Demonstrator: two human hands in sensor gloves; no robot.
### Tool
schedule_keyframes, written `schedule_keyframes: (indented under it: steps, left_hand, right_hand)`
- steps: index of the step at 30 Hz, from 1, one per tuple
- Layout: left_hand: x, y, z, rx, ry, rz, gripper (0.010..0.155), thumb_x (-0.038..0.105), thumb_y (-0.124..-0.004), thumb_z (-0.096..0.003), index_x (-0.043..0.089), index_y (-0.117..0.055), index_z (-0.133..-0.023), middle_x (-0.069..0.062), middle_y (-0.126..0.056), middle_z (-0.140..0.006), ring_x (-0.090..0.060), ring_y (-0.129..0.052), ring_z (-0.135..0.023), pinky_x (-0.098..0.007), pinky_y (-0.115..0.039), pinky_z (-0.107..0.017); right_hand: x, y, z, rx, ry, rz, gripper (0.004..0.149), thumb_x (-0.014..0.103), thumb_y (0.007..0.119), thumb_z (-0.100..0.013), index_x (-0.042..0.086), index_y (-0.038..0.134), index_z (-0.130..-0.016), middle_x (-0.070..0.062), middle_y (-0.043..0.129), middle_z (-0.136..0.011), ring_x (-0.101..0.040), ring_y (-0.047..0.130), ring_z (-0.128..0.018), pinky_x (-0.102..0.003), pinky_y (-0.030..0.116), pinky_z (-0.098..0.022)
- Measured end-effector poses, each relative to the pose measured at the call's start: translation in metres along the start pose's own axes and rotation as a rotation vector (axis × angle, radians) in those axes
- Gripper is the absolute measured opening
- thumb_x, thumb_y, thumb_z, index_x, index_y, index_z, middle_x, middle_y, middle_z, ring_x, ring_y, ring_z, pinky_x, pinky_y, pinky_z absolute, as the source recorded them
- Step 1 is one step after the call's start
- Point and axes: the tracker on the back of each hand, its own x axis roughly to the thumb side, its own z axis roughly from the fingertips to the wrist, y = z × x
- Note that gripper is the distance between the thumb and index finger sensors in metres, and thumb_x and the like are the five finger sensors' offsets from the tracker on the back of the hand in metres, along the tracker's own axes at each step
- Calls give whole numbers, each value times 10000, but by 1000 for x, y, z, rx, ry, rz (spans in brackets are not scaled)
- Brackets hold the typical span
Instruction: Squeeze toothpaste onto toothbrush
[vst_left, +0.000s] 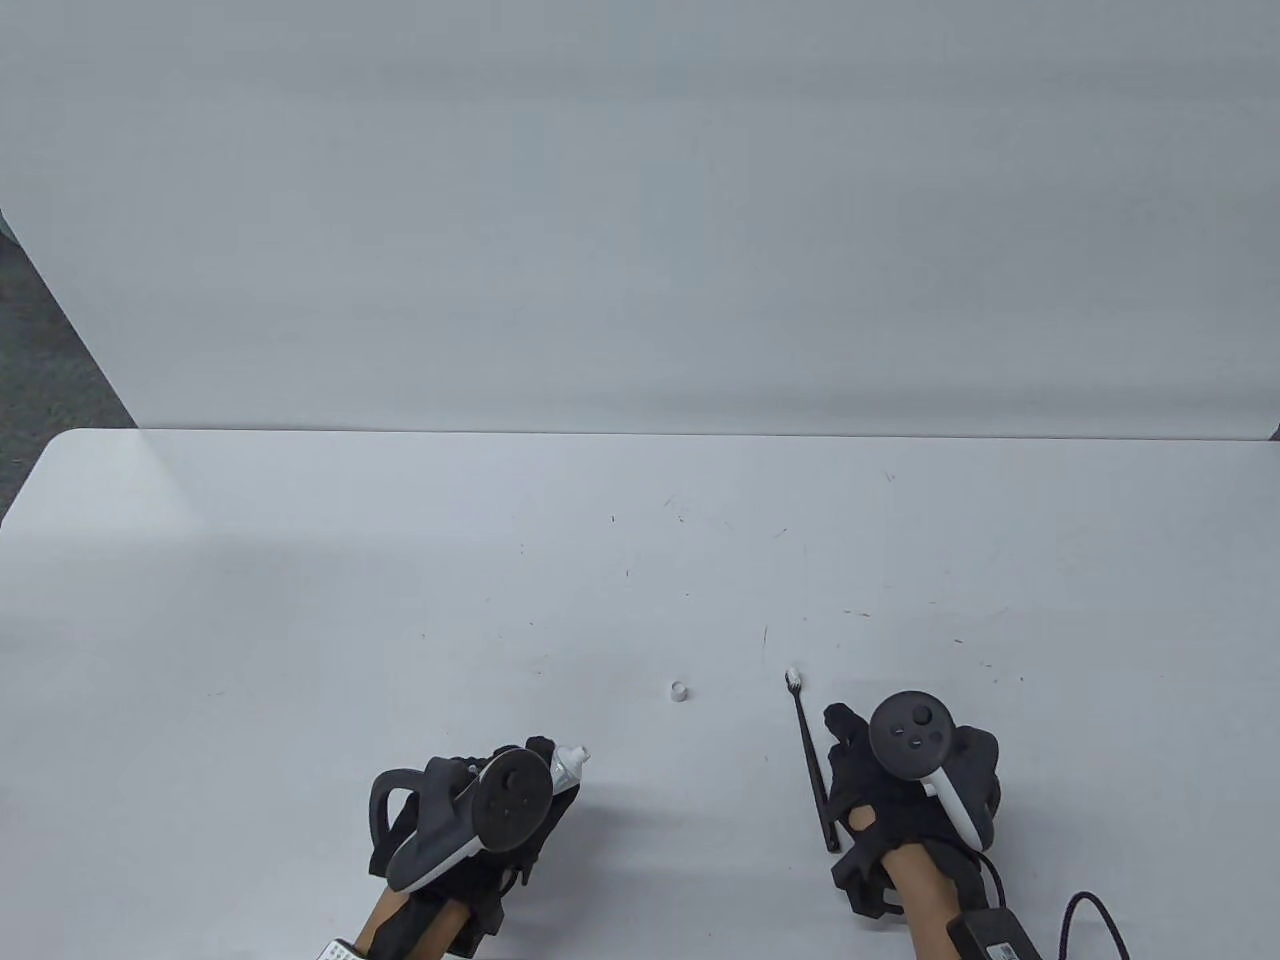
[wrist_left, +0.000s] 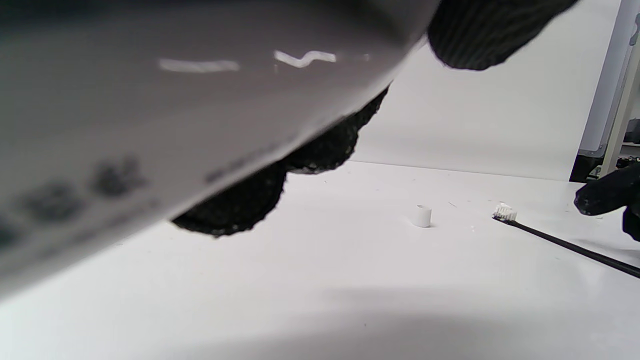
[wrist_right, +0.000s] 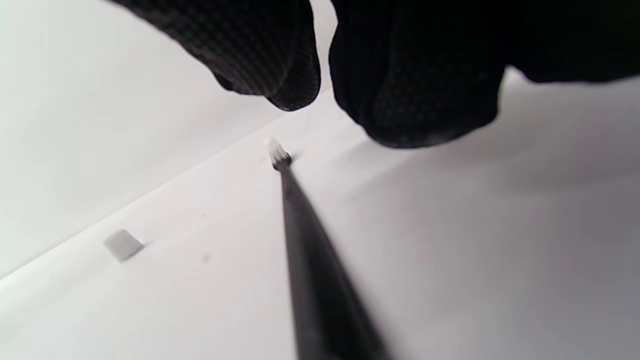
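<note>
The left hand (vst_left: 470, 815) is low at the near edge of the white worktop (vst_left: 400, 600), fingers closed around the toothpaste tube (vst_left: 568, 768). The tube's open nozzle sticks out past the fingers and points right and away. In the left wrist view the tube (wrist_left: 165, 115) fills most of the frame, blurred, with gloved fingertips (wrist_left: 240, 205) wrapped under it.

The small white cap (vst_left: 679, 690) stands by itself on the worktop, between the two hands and a little farther out.

The black toothbrush (vst_left: 812, 765) lies flat on the worktop, white bristle head at the far end, handle running back toward the near edge. The right hand (vst_left: 900, 790) sits just beside the handle on its right. Its fingers are curled but hold nothing; whether they touch the handle cannot be told. In the right wrist view the fingertips (wrist_right: 415, 95) hang above the brush (wrist_right: 310, 260), apart from it.
</note>
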Motion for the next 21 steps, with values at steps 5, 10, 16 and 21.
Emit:
schedule_keyframes:
  steps: [5,10,16,21]
  left_hand:
    - [-3,6,1,31,-9,22,771,674,-779,-317,137,-824,-869,-184,-972,-698,-467,-1048,-512,-564,-873,-346]
    - [-4,9,2,45,-17,32,772,675,-783,-311,144,-826,-871,-182,-970,-702,-469,-1044,-517,-567,-868,-350]
    - [-6,10,3,51,-15,45,771,675,-783,-312,146,-826,-871,-181,-970,-702,-467,-1044,-518,-565,-868,-353]
    - [-10,12,3,61,-2,51,771,674,-784,-313,144,-827,-871,-180,-970,-703,-467,-1044,-518,-565,-869,-351]
  right_hand:
    - [46,-20,2,-109,-147,5,501,245,826,-374,127,831,-862,-202,865,-794,-310,989,-369,-521,859,-213]
    - [117,-7,-13,-12,-299,82,432,207,849,-359,113,901,-778,-185,889,-793,-275,1003,-328,-481,873,-176]
    - [164,47,-41,55,-321,324,432,201,894,-333,129,912,-759,-158,910,-783,-252,1004,-294,-466,878,-156]
    - [174,83,-58,80,-284,487,459,229,919,-320,128,908,-768,-165,909,-785,-249,1002,-292,-464,878,-156]
